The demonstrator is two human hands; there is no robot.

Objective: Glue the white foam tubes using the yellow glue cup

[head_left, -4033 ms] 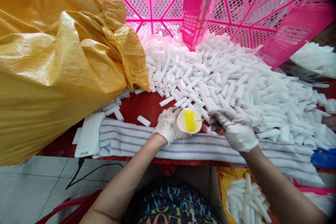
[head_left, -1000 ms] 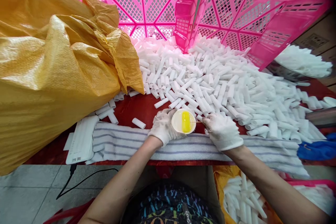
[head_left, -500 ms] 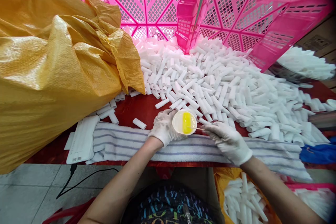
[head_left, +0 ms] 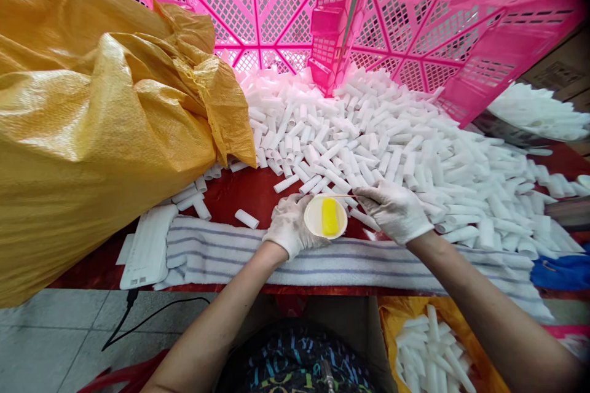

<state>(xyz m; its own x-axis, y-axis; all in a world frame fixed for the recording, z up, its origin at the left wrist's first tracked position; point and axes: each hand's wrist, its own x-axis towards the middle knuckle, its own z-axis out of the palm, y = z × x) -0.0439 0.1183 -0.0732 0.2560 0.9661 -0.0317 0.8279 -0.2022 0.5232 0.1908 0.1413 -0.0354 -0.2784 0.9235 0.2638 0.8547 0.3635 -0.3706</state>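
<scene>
Cup (head_left: 325,217), small, white, round, with a yellow strip standing in it on a 12-to-6 line; sits at the red table's (head_left: 239,190) near edge, against the striped towel (head_left: 221,252). Left hand (head_left: 289,225), gloved, curls round its 9 o'clock rim, holding it. Right hand (head_left: 395,211), gloved, lies at 3 o'clock, just apart, fingers pinched on a thin stick (head_left: 343,197) whose tip crosses the rim near 1 o'clock. White tubes (head_left: 391,141) heaped beyond at 12; yellow sack (head_left: 92,123) at 9.

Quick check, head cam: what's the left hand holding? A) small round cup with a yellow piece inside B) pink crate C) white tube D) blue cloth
A: the gloved left hand grips the small round cup, yellow piece inside, over the striped towel; the right hand holds a thin stick at its rim.
</scene>
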